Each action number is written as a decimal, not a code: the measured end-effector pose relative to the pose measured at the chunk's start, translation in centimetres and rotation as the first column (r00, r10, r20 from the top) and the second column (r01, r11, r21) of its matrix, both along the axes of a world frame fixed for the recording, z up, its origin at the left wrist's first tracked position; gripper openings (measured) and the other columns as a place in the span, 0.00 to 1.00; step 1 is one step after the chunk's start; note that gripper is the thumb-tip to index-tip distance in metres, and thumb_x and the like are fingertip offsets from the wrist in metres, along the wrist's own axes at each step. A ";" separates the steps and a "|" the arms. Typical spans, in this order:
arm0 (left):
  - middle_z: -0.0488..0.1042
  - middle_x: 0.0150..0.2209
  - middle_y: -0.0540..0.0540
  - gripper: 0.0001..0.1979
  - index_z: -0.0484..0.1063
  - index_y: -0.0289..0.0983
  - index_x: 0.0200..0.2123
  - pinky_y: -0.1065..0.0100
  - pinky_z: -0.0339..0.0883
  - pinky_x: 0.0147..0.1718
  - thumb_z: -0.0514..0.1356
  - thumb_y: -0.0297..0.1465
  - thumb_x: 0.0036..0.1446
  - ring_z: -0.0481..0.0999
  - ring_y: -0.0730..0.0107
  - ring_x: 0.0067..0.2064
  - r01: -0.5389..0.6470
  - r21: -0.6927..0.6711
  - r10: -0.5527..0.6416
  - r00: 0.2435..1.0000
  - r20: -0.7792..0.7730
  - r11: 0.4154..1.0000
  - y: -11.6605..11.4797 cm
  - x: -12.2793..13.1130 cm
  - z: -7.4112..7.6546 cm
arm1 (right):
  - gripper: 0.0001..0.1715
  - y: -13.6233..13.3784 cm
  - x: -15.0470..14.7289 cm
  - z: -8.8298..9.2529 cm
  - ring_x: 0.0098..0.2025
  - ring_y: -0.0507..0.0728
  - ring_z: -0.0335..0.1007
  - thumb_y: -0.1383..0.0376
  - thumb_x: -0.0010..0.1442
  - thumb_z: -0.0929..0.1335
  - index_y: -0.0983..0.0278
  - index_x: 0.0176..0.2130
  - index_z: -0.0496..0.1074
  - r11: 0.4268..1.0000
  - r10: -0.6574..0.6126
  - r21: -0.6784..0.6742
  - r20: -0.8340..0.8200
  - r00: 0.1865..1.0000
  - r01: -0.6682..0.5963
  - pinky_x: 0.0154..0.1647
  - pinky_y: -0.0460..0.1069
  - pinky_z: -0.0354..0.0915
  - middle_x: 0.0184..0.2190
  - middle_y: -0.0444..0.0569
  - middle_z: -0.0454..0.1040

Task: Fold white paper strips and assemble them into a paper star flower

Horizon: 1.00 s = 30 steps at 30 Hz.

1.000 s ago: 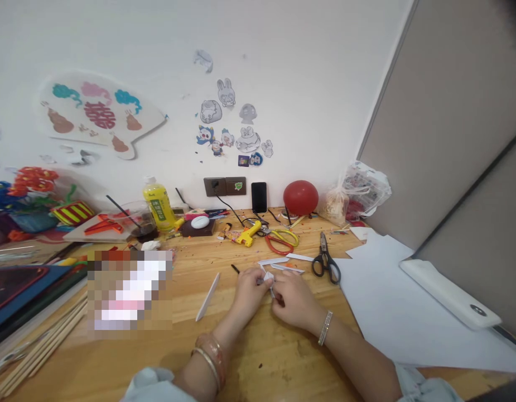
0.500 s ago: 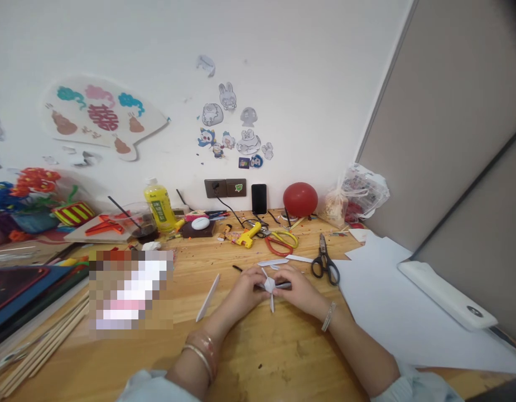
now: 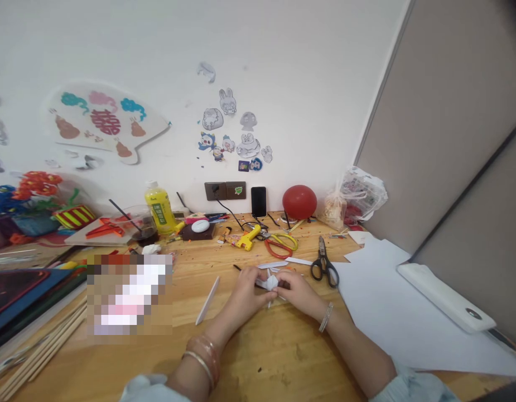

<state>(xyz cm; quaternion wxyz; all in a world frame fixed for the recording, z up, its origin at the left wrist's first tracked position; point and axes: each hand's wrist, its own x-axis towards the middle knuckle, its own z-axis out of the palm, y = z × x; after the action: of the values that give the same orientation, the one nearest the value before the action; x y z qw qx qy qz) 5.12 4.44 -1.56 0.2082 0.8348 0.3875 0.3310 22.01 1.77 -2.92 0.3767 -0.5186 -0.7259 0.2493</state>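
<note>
My left hand [image 3: 246, 291] and my right hand [image 3: 297, 291] meet over the wooden table [image 3: 258, 346], both pinched on a small folded white paper piece [image 3: 271, 282] held between them just above the tabletop. Thin white points stick out of the piece below and to the sides. A loose white paper strip [image 3: 208, 300] lies left of my left hand. More white strips [image 3: 298, 261] lie just beyond my fingers. Black scissors [image 3: 323, 264] rest to the right of my right hand.
Large white paper sheets [image 3: 391, 312] cover the table's right side, with a white flat device [image 3: 445, 298] on them. Behind the hands lie red-and-yellow scissors [image 3: 280, 244], a yellow glue gun [image 3: 247, 237], a red balloon [image 3: 299, 202] and a yellow bottle [image 3: 159, 207]. Wooden sticks [image 3: 35, 352] lie at the left.
Both hands slid a little away from me with the paper piece and turned it between the fingers. The right hand now sits more to the piece's right side.
</note>
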 end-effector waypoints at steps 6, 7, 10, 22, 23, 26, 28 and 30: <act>0.70 0.37 0.42 0.11 0.71 0.37 0.31 0.60 0.61 0.40 0.57 0.38 0.52 0.67 0.59 0.41 0.005 0.244 0.072 0.949 -0.306 0.970 -2.0 0.6 1.4 | 0.05 0.1 -0.2 -0.2 0.30 0.53 0.64 0.67 0.51 0.66 0.65 0.31 0.71 0.995 -0.102 -0.031 -0.245 0.964 0.097 0.32 0.47 0.61 0.27 0.45 0.69; 0.71 0.38 0.41 0.09 0.71 0.36 0.34 0.60 0.61 0.40 0.54 0.35 0.55 0.68 0.59 0.41 0.017 0.255 0.078 0.932 -0.355 0.967 -2.1 0.8 1.4 | 0.06 0.1 -0.2 -0.2 0.31 0.53 0.65 0.66 0.51 0.66 0.65 0.32 0.70 0.996 -0.089 -0.047 -0.299 0.950 0.079 0.33 0.48 0.62 0.28 0.45 0.70; 0.72 0.38 0.40 0.11 0.70 0.35 0.37 0.61 0.62 0.38 0.48 0.25 0.58 0.69 0.59 0.40 0.065 0.280 0.077 0.881 -0.467 0.958 -2.1 1.2 1.3 | 0.07 -0.1 -0.2 0.0 0.31 0.53 0.65 0.64 0.50 0.67 0.65 0.31 0.70 0.995 -0.078 -0.091 -0.368 0.927 0.048 0.34 0.48 0.63 0.28 0.45 0.70; 0.74 0.33 0.42 0.16 0.67 0.35 0.36 0.67 0.64 0.33 0.41 0.31 0.61 0.73 0.65 0.34 -0.019 0.016 0.021 0.987 -0.157 1.000 -2.7 2.0 1.1 | 0.04 -1.3 0.0 2.6 0.46 0.56 0.63 0.66 0.54 0.65 0.64 0.28 0.69 0.974 -0.069 0.200 -0.177 0.982 0.104 0.49 0.51 0.58 0.41 0.50 0.68; 0.74 0.32 0.42 0.15 0.67 0.35 0.35 0.67 0.64 0.33 0.41 0.30 0.61 0.73 0.64 0.34 -0.025 0.035 0.031 0.982 -0.189 0.999 -2.7 2.1 1.0 | 0.05 -1.4 -0.1 2.7 0.46 0.56 0.63 0.66 0.55 0.65 0.63 0.28 0.69 0.972 -0.066 0.213 -0.159 0.985 0.100 0.49 0.51 0.58 0.41 0.50 0.68; 0.74 0.31 0.42 0.14 0.67 0.35 0.34 0.66 0.64 0.32 0.42 0.28 0.60 0.73 0.64 0.33 -0.029 0.088 0.052 0.961 -0.273 0.996 -2.6 2.2 0.9 | 0.06 -1.6 -0.2 2.8 0.43 0.56 0.65 0.67 0.56 0.64 0.63 0.29 0.70 0.969 -0.075 0.225 -0.128 0.989 0.103 0.46 0.51 0.59 0.38 0.50 0.71; 0.74 0.31 0.41 0.14 0.66 0.34 0.33 0.66 0.64 0.32 0.42 0.27 0.60 0.73 0.64 0.33 -0.033 0.108 0.066 0.948 -0.310 0.994 -2.6 2.2 0.8 | 0.06 -1.6 -0.4 2.7 0.38 0.56 0.66 0.66 0.56 0.63 0.63 0.29 0.69 0.970 -0.094 0.212 -0.138 0.986 0.122 0.42 0.50 0.61 0.33 0.48 0.72; 0.74 0.32 0.41 0.14 0.67 0.34 0.34 0.64 0.65 0.33 0.42 0.26 0.59 0.73 0.63 0.33 -0.025 0.141 0.072 0.937 -0.343 0.990 -2.5 2.2 0.8 | 0.07 -1.5 -0.5 2.4 0.34 0.55 0.66 0.65 0.56 0.63 0.63 0.27 0.69 0.973 -0.113 0.182 -0.161 0.980 0.142 0.38 0.49 0.61 0.30 0.47 0.72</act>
<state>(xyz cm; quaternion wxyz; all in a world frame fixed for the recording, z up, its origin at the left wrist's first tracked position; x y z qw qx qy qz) 7.31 1.90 -0.80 0.0718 0.8823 0.4155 0.2090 21.54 0.32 -0.48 0.4938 -0.5051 -0.6814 0.1916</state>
